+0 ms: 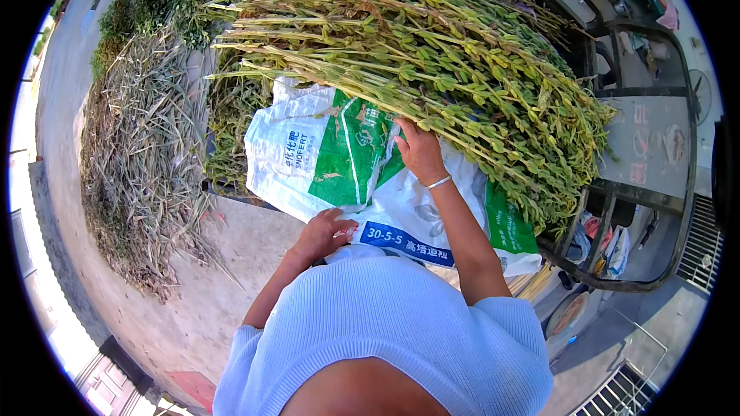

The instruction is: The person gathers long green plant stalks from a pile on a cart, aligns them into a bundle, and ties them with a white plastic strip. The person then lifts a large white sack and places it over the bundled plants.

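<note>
A white, green and blue woven plastic sack point(308, 142) lies spread out in front of me, its near edge close to my body. My left hand point(320, 236) is closed at that near edge, with bent fingers gripping the sack. On the sack's upper middle lies my right hand point(422, 154), a bracelet at its wrist. Its thumb stands apart from the fingers, and the fingertips touch the lower edge of a large heap of cut stalks point(432, 54). These stalks carry many green pods, and the heap covers the sack's far side.
Dry, greyish stalks point(150, 146) are spread on the concrete at the left, with leafy green plants point(146, 8) beyond. A dark metal frame with a grey panel point(644, 142) borders the heap at the right. Floor grates point(617, 393) lie at the lower right.
</note>
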Available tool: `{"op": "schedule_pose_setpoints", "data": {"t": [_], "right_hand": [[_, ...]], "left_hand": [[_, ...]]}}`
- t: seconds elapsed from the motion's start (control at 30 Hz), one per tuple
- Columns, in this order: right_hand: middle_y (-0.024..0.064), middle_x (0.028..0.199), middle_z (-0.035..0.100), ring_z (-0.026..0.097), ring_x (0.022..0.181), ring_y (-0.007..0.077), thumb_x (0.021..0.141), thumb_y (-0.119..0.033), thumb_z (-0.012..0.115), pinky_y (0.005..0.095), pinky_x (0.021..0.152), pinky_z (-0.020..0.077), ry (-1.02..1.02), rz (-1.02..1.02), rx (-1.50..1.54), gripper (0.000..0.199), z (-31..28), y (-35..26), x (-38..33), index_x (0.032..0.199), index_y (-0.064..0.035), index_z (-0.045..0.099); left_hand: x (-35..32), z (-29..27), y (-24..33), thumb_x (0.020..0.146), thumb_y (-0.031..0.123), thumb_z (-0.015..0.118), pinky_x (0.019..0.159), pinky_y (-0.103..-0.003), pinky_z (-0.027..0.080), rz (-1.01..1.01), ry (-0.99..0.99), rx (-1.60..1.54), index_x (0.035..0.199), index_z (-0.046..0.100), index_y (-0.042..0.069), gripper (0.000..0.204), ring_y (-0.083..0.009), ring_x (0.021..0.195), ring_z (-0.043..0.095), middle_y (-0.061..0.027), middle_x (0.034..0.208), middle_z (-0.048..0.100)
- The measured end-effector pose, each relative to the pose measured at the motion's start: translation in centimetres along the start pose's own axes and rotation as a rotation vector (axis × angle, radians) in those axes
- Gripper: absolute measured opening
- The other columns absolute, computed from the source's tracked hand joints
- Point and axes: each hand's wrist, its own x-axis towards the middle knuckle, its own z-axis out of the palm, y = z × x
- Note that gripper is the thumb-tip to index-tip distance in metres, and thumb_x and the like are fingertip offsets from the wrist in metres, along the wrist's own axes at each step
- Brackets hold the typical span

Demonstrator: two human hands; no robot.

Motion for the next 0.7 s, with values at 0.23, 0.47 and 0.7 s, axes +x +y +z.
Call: {"op": "schedule_pose_setpoints", "data": {"t": [0.23, 0.47, 0.7], "right_hand": [[0.0154, 0.084, 0.068, 0.067, 0.075, 0.0328, 0.085, -0.006, 0.060, 0.0385, 0.065, 0.0521, -0.088, 0.180, 0.125, 0.019, -1.4, 0.5, 0.9, 0.104, -0.0061, 0.063], [0.0145, 0.093, 0.070, 0.069, 0.081, 0.0270, 0.086, -0.003, 0.057, 0.0337, 0.070, 0.0540, -0.002, 0.180, 0.207, 0.020, -1.7, 1.2, 2.1, 0.106, -0.0041, 0.063], [0.0157, 0.090, 0.070, 0.070, 0.082, 0.0248, 0.090, -0.004, 0.053, 0.0318, 0.070, 0.0545, -0.008, 0.155, 0.261, 0.022, -2.6, 1.6, 3.4, 0.109, -0.0018, 0.063]], "left_hand": [[0.3, -0.7, -0.4, 0.074, 0.016, 0.072, 0.095, -0.045, 0.045, 0.038, 0.024, 0.012, 0.107, 0.070, 0.018, 0.032, -0.0383, 0.115, 0.053, -0.0191, 0.124, 0.056], [5.8, -3.5, 3.1, 0.072, 0.013, 0.070, 0.090, -0.042, 0.049, 0.260, 0.316, 0.314, 0.097, 0.070, 0.010, 0.025, -0.0348, 0.109, 0.056, -0.0152, 0.113, 0.060], [18.8, -1.2, 3.4, 0.077, 0.026, 0.070, 0.105, -0.043, 0.037, 0.293, 0.263, 0.573, 0.127, 0.050, 0.001, 0.059, -0.0294, 0.132, 0.038, -0.0142, 0.142, 0.040]]}}
